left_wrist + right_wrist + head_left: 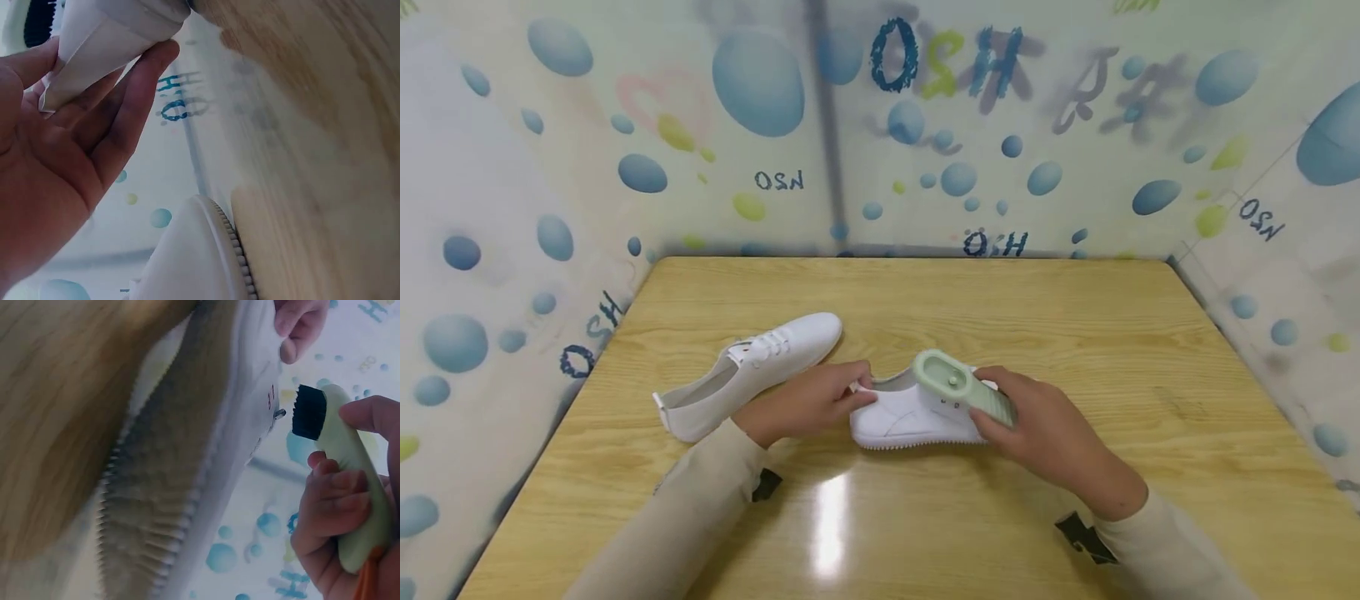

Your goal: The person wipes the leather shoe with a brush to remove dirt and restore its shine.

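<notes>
Shoes come first, and I count two, both white. The left-side shoe (797, 343) lies by itself on the wooden table (1000, 308), with its toe pointing to the far right. The right-side shoe (891, 421) is near the middle, between my hands. I count two hands, two pale sleeves (685, 508) and one green brush (973, 397).

My left hand (820, 398) pinches the heel of the right-side shoe, with my thumb on one side and my fingers on the other. My right hand (1052, 433) is wrapped snug round the brush. From up high, the brush head is over the right-side shoe.

The head view shows both whole arms of work at once, but the brush hides its hair there. The right wrist view shows the dark bristles (309, 412), with a little gap between them and the shoe. It also shows one orange bit (370, 578) at the brush's end, small red marks (270, 398) on the shoe, and its ridged sole (175, 456). The left wrist view shows my palm, and the bumpy edge (234, 240) low on the left-side shoe, which the head view does not show.
</notes>
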The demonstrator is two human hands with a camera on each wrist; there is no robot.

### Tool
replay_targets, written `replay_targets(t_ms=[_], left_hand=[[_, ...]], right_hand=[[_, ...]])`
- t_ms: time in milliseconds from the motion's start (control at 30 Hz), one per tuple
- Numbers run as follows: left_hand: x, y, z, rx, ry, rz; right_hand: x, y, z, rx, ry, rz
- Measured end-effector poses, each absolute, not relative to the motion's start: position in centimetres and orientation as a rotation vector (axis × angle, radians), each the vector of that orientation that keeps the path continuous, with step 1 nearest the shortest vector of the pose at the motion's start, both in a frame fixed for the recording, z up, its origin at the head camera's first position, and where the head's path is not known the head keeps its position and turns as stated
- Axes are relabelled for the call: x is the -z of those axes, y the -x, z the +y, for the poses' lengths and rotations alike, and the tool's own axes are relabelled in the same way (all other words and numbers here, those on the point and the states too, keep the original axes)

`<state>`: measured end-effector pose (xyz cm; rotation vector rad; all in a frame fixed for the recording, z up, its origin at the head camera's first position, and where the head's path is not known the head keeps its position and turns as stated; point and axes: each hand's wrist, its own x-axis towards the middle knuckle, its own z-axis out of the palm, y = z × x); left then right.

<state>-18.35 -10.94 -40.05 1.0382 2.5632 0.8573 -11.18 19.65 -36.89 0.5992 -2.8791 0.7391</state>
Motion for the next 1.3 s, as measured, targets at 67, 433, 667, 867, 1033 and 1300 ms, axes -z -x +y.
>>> replay_targets(t_ms=[67,433,667,867,1033,1300], left_hand=[[40.1,18.4,-11.2,-0.935,-1.044,2.450],[40.5,18.6,-11.0,-0.949,-1.002,2.415],[40.7,18.2,-11.4,-0.888,-0.916,2.398],[40.8,18.2,-11.3,-0.860,-0.962,2.417],[40.8,18.3,-11.2,-0.922,-0.912,2.354],[41.0,18.5,-11.5,-1.022,-0.892,2.239]], right_hand=[[36.7,11.2,18.9,-0.741,-0.638,-2.859],[36.8,10.5,16.6,-0.686,-0.717,-2.817],[37.4,10.4,16.1,-0.628,-0.756,-2.791],[38.0,10.3,15.8,-0.647,-0.820,-2.761],[38.5,10.1,15.6,-0.604,-0.891,-2.742],[38.7,10.5,15.4,-0.548,-0.979,-2.659]])
